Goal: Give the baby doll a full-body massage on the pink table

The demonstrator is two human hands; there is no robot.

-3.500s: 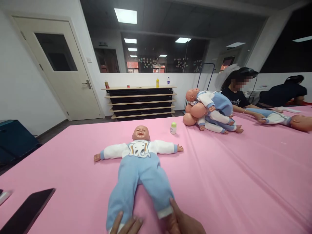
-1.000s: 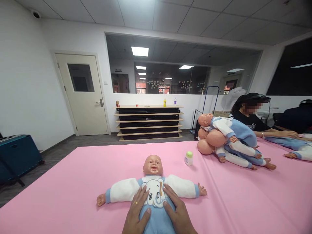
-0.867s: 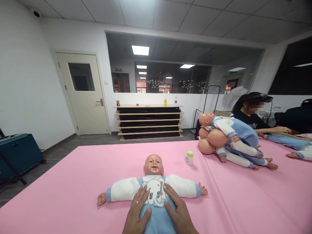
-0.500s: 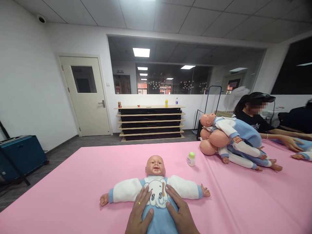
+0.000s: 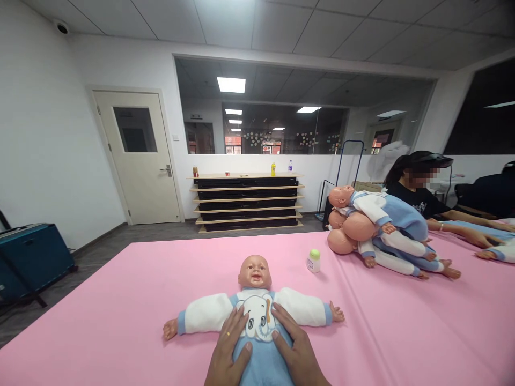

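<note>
A baby doll (image 5: pixel 255 272) lies face up in front of me, its arms spread wide. It wears a blue and white outfit with an elephant face (image 5: pixel 256 316) on the chest. My left hand (image 5: pixel 230 346) rests on one side of the doll's torso, fingers stretched out, with a ring on one finger. On the other side, my right hand (image 5: pixel 296 346) lies with its fingers extended on the torso too. Neither hand grips the cloth. The doll's legs are out of view below. Beyond its outstretched arm stands a small white jar with a green lid (image 5: pixel 314 261).
A pink-covered table (image 5: pixel 100 300) lies under the doll. Several similar dolls (image 5: pixel 386 225) are piled at the right. Behind them a person in black (image 5: pixel 422 187) reaches toward another doll (image 5: pixel 499 252). Stacked boards (image 5: pixel 247 203) stand by the far wall, and a teal case (image 5: pixel 36 262) at left.
The view has shifted slightly. Both my hands stay on the doll's torso in nearly the same place. The other person's hand has moved a little.
</note>
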